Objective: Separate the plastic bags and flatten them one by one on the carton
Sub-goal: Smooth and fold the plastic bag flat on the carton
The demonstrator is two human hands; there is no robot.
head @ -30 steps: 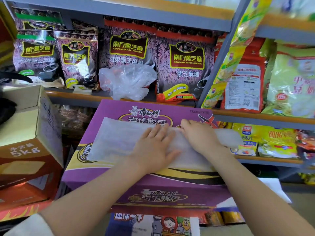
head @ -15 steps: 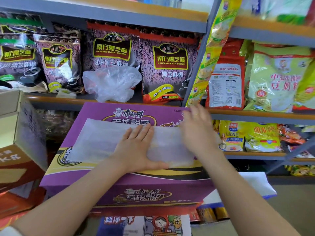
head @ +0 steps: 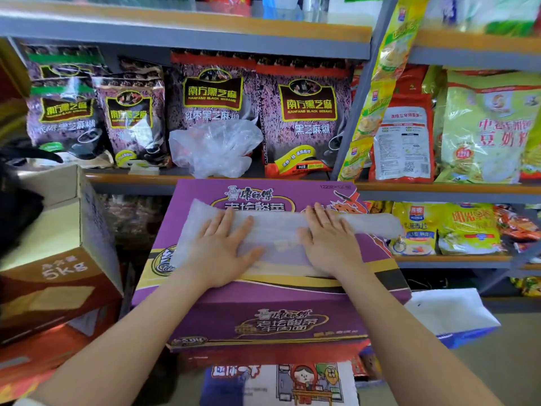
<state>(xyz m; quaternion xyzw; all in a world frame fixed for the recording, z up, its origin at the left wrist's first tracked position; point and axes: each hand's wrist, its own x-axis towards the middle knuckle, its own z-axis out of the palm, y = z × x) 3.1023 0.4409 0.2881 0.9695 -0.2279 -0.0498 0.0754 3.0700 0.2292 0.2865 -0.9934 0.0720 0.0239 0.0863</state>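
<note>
A flat translucent white plastic bag [head: 278, 230] lies spread across the top of the purple carton [head: 263, 306]; its right end hangs past the carton's edge. My left hand [head: 222, 247] presses flat on the bag's left half with straight, spread fingers. My right hand [head: 328, 241] presses flat on the right half, fingers straight and pointing away from me. A crumpled heap of clear plastic bags [head: 216, 148] sits on the shelf just behind the carton.
Shelves [head: 205, 180] behind the carton hold purple sesame packets and, at right, yellow and red food packs. A brown open cardboard box [head: 58, 259] stands at the left. A white and blue bag [head: 450, 315] lies low at the right, printed boxes below the carton.
My right hand, lifted off the bag's right part half a second ago, has come back down flat on it. My left hand stays pressed on the left half.
</note>
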